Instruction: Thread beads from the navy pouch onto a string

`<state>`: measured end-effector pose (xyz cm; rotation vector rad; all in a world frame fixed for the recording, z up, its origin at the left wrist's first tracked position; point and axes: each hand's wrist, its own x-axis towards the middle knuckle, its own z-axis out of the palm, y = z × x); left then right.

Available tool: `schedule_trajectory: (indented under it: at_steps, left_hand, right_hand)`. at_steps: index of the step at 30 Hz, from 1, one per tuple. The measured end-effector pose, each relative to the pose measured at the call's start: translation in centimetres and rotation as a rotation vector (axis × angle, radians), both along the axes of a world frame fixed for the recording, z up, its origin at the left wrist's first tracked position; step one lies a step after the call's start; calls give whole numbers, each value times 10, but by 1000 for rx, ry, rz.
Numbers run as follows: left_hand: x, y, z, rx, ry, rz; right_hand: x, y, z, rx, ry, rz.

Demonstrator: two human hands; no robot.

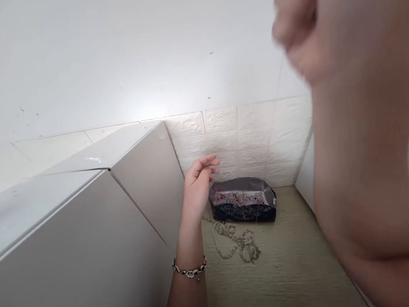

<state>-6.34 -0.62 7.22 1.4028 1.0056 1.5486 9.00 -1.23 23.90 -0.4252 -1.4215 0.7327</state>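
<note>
My left hand [198, 173] is held just above the left end of a dark patterned box [244, 212], its fingers loosely bent and apart, with nothing visible between them. Small pink, red and pale beads [236, 198] lie inside this open-topped box. A string of pale beads [236, 241] lies in loose loops on the surface in front of it. Close to the camera at upper right, my right hand [296, 24] is raised, blurred, with its fingers curled in. Whatever those fingers may hold is hidden.
Grey-white cabinet panels [101, 250] rise on the left. Behind the box stands a white brick-patterned wall [222, 132]. The box and beads rest on a greenish wood-grain surface [274, 272], with another pale panel [305, 168] along its right side.
</note>
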Motion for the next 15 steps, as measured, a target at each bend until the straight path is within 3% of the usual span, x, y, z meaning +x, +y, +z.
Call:
schedule_trajectory:
  at_steps: [3,5,6,9,11,13,15]
  left_hand:
    - [17,4,-1,-68,-188,-424]
    - [28,9,-15,-183,-237,-666]
    - [33,13,-26,-243,-246,-723]
    - [45,21,-65,-377,-277,-654]
    - [46,24,-87,-442,-263,-552]
    - [43,24,-98,-511,-125,-496]
    - [38,22,-97,-592,180,-552]
  right_hand:
    - [0,1,-56,91,-9,-62]
    - [0,9,-103,-66,-103,-44]
    - [1,15,-126,-140,-168,-45]
    - [4,37,-186,-303,-341,-59]
    - [4,49,-215,-375,-370,-85]
    - [3,56,-235,-398,-374,-65]
    - [0,58,-246,-401,-340,-58]
